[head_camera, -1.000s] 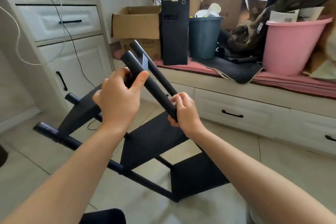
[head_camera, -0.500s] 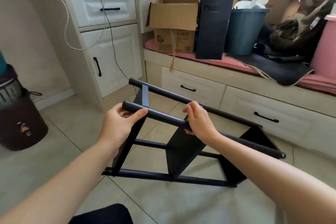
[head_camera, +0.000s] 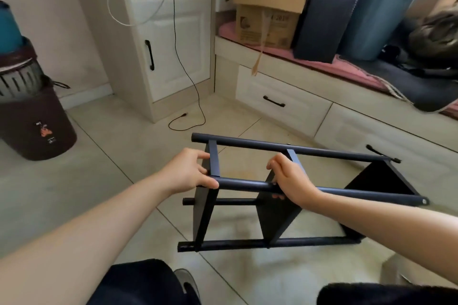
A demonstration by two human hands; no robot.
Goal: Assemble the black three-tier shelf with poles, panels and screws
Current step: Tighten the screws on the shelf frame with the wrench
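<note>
Right now the black shelf (head_camera: 277, 215) lies on its side on the tiled floor (head_camera: 119, 161), poles running from nine o'clock to three. Both forearms reach forward from six o'clock. The left hand (head_camera: 189, 171) curls round the near upper pole (head_camera: 244, 184) at its nine o'clock end, thumb along the pole. The right hand (head_camera: 288, 178) grips the same pole beside the middle panel (head_camera: 278, 220), knuckles up.

We see a bright, evenly daylit room, light strongest at the upper right. Soft shadows fall on the floor tiles (head_camera: 247, 270) at lower centre. Wide-angle distortion bends the frame edges; the picture looks slightly soft overall.
</note>
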